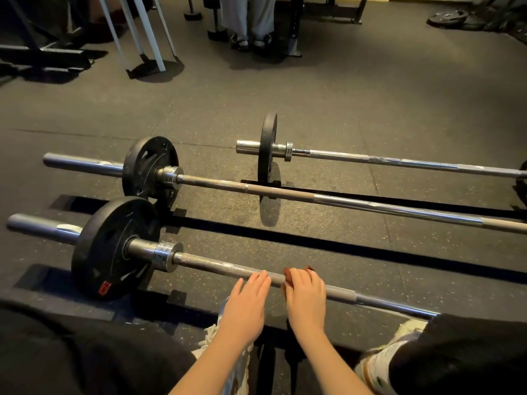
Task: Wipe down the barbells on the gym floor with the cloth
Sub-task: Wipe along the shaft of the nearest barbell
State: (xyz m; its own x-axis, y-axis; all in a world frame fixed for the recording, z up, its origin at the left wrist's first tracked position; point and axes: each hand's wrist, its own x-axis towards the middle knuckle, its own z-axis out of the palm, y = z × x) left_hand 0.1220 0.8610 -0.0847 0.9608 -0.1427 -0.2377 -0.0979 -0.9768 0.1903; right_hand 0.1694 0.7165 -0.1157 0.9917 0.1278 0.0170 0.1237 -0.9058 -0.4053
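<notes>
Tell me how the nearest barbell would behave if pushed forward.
Probably rolls: the nearest barbell rides on a round plate. Likely heavy and stiff, being a metal bar. The rubber floor may slow it.

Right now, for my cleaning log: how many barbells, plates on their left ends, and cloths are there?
Barbells: 3
Plates on left ends: 3
Cloth: 1
Total: 7
</notes>
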